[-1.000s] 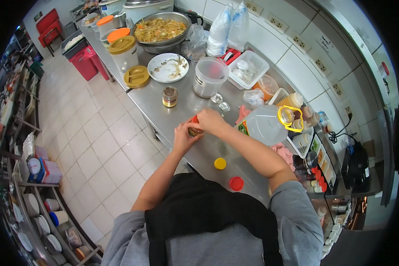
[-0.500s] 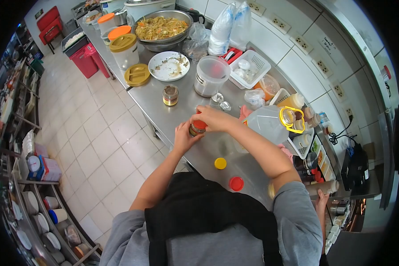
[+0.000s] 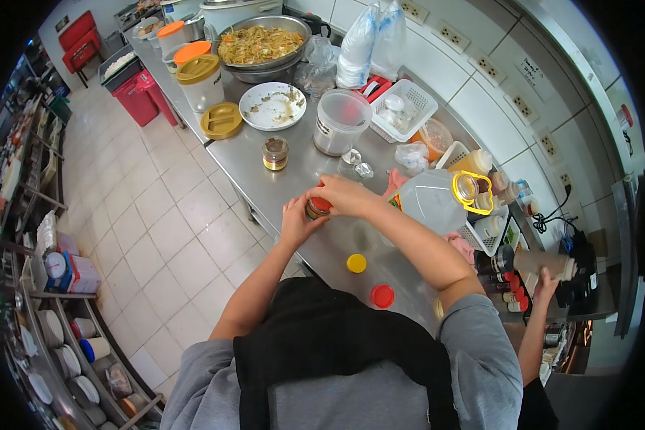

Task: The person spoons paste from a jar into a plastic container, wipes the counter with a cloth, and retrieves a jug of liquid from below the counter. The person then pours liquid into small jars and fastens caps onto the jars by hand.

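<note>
Near the counter's front edge, a small glass jar [image 3: 317, 210] with a red lid [image 3: 322, 198] is between my two hands. My left hand [image 3: 299, 223] wraps round the side of the jar. From above, my right hand [image 3: 342, 195] grips the red lid, which sits on the jar's mouth. Dark contents show through the glass; fingers cover much of it. Farther back stands a similar jar [image 3: 275, 154] without a lid. Closer to my body, a yellow lid [image 3: 356, 264] and another red lid [image 3: 383, 296] lie flat on the steel counter [image 3: 294, 183].
Behind my hands are a clear tub [image 3: 342, 123], a soiled white plate [image 3: 273, 107] and a bowl of noodles [image 3: 263, 44]. A large jug [image 3: 430, 202] stands beside my right forearm. At right, another person's hand [image 3: 546, 285] holds a cloudy bottle [image 3: 540, 264].
The other person's hand has raised the cloudy bottle up and to the right. My hands stay on the jar and its lid, with only a slight shift.
</note>
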